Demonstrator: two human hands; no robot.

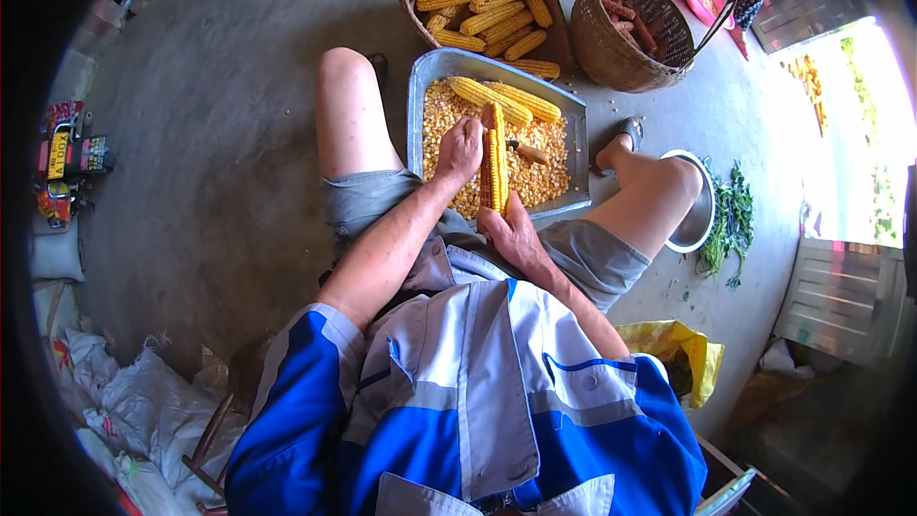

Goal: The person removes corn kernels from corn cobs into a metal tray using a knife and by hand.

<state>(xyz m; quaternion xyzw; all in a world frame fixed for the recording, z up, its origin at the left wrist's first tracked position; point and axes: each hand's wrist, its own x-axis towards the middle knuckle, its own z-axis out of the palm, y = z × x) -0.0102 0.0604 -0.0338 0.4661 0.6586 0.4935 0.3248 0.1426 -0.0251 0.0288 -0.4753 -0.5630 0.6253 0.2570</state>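
A yellow corn cob [495,170] stands lengthwise between my hands, above a grey metal tray [417,115]. My right hand [513,231] is wrapped round its near end. Closed against the cob's far left side is my left hand [460,149]; a reddish-brown bit shows at its fingertips, too small to make out. Some rows on the cob's left look darker, as if stripped. Loose kernels [545,182] cover the tray's bottom. Two whole cobs [523,101] lie across its far end. A tool with a wooden handle [528,152] rests on the kernels, partly hidden behind the cob.
Beyond the tray sits a basket [415,14] heaped with corn cobs. A handled wicker basket [621,62] holds bare reddish cobs. To the right are a metal basin [709,215], green leaves [734,220] and a yellow bag [705,373]. White sacks [153,406] lie at lower left.
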